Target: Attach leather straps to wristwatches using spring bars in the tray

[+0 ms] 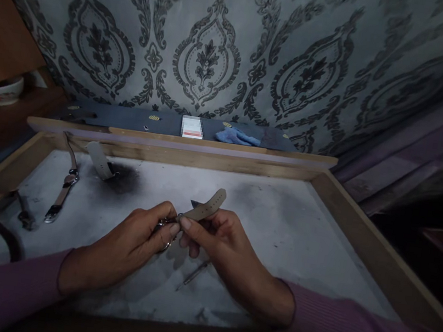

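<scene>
A beige watch strap (pixel 210 205), pierced by a row of holes, is held above the desk (pixel 292 276); its shiny metal end, mostly hidden, is clasped by the left grip (pixel 131 238), and the strap is pinched by the right grip (pixel 228 245). Its long axis is slanted, the free end pointed away and rightward. Beneath, a slim tool (pixel 193 274) is seen. Leftward, a dark-strapped watch (pixel 5 236) is laid; beyond, a blue cloth (pixel 237 136).

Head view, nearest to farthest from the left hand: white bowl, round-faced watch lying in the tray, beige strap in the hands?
From the left hand:
1. Beige strap: held between both hands.
2. Round-faced watch: to the left, in the tray.
3. White bowl: far left, outside the tray.
</scene>
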Demonstrator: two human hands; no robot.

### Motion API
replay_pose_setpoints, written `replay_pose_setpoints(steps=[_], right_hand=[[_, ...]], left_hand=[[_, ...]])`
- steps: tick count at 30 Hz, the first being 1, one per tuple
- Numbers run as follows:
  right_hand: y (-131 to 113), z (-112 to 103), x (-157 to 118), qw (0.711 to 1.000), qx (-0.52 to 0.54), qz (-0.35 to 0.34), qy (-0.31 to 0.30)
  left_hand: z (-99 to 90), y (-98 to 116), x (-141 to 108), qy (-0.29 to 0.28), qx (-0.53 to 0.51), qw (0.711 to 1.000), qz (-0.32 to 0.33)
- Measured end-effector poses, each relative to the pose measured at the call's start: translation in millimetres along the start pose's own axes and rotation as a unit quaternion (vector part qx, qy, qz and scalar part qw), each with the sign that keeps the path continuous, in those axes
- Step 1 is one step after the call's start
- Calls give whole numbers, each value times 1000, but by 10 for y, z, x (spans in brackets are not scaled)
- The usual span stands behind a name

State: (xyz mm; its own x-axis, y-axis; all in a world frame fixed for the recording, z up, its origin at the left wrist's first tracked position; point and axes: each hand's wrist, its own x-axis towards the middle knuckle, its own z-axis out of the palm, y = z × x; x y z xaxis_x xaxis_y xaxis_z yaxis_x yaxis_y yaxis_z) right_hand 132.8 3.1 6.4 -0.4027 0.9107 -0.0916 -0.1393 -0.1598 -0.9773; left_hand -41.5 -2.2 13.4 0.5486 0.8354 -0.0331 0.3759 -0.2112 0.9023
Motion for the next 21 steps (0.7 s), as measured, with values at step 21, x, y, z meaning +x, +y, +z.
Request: replay_pose_setpoints(steps=[21], right_hand=[[40, 5, -24, 992, 39, 101, -72]], left_hand=[[-28, -30, -21, 42, 2, 999, -10]])
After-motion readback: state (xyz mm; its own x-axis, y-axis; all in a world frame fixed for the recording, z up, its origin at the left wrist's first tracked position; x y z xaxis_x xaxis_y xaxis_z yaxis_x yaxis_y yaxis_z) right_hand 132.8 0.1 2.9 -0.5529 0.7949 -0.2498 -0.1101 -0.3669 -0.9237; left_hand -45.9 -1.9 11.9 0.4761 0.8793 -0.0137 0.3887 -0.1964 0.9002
